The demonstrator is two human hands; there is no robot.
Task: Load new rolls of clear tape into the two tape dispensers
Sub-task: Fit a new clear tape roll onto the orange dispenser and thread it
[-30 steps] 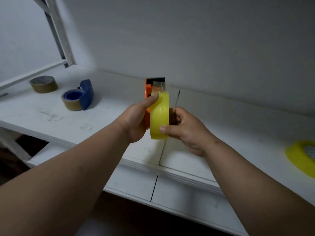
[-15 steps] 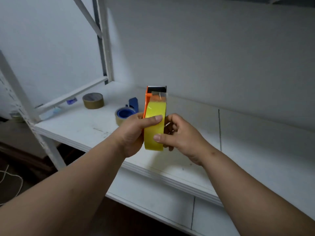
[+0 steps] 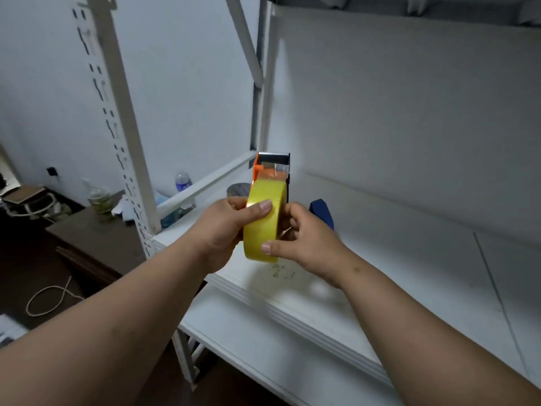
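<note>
The yellow tape roll [image 3: 265, 219] is in the middle of the frame, held up on edge above the white shelf [image 3: 395, 276]. It sits in the orange tape dispenser [image 3: 263, 168], whose toothed blade stands just above the roll. The left hand [image 3: 227, 230] is closed around the roll from the left, with its thumb laid across the yellow outer face. The right hand [image 3: 304, 241] grips from the right; its thumb presses the lower part of the roll and its fingers curl behind. Just right of the right hand, a blue dispenser [image 3: 322, 213] rests on the shelf. A brown tape roll [image 3: 237, 190] shows behind the left hand. At left, a water bottle [image 3: 183, 183] has a blue label, too blurred to read.
</note>
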